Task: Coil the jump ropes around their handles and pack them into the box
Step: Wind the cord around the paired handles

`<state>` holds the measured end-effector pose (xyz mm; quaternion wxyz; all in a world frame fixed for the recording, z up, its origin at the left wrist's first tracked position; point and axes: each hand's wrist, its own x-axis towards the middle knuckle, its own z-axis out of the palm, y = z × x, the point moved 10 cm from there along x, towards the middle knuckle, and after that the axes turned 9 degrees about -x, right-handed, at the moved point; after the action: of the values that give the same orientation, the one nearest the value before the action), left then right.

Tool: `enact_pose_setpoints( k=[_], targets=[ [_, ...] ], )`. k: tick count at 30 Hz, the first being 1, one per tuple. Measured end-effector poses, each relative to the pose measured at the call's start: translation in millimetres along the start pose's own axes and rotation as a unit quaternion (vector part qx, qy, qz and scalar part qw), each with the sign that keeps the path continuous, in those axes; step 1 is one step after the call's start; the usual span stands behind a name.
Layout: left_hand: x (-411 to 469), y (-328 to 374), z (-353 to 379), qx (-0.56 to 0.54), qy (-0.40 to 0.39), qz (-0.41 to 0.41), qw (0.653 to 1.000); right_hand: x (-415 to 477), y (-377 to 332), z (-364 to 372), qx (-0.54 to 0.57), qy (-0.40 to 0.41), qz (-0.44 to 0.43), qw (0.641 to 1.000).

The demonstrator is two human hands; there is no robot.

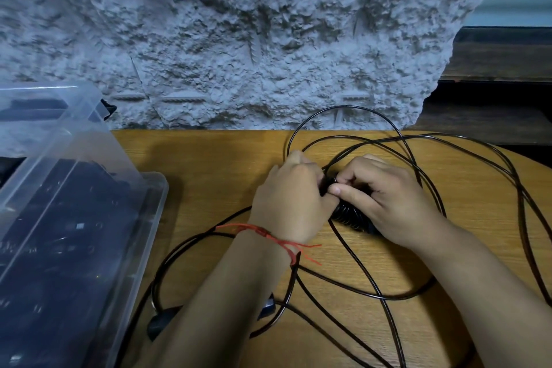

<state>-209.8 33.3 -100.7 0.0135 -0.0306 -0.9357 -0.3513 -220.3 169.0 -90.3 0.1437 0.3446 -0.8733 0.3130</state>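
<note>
Left hand (pixel 286 203), with a red thread (pixel 268 236) at the wrist, has its fingers curled round the far end of the black handles (pixel 348 213), and the right hand (pixel 391 197) sits just beside it, thumb and forefinger pinching the rope (pixel 373 278) against them. From where I sit, both hands are clamped on the one bundle, low over the wooden surface (pixel 209 164).

A band of tight turns shows on the handles between the two hands. Most of the rope lies loose in wide loops across the surface, to the right and toward me. I judge the step to be the coiling, and early in it.

The clear box (pixel 155 197) stands at the left, well apart from the hands, its lid (pixel 59 116) raised and dark things already inside. Another dark handle (pixel 161 321) lies by the left forearm; I cannot tell whether it belongs to a second rope.

Next I would want the left hand to hold the handles steady while the right draws slack and lays each turn snug against the last. The crossed loops look likely to snag, so the slack should feed from the nearest one.
</note>
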Motion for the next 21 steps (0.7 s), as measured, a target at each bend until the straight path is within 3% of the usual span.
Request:
enact_pose_setpoints(
  k=[4, 8, 13, 17, 21],
  targets=[
    [6.8, 28.2, 5.3, 0.125, -0.012, 0.007, 0.992, -2.6, -1.3, 3.9, -0.026, -0.012, -0.013, 1.000],
    [7.6, 22.9, 14.3, 0.140, -0.049, -0.016, 0.989, -1.5, -3.0, 2.1, -0.004, -0.009, -0.007, 1.000],
    [9.7, -6.1, 9.8, -0.011, -0.019, -0.040, 0.999, 1.9, -0.8, 1.3, 0.015, -0.024, 0.009, 1.000],
    [9.0, -27.8, 10.0, -0.200, -0.060, -0.078, 0.975, 2.8, 1.0, 0.5, -0.004, -0.042, 0.008, 0.999],
    [4.5, -33.8, 9.7, -0.266, -0.058, -0.085, 0.959, 3.3, -7.0, 3.9, -0.047, -0.063, -0.016, 0.997]
  ],
)
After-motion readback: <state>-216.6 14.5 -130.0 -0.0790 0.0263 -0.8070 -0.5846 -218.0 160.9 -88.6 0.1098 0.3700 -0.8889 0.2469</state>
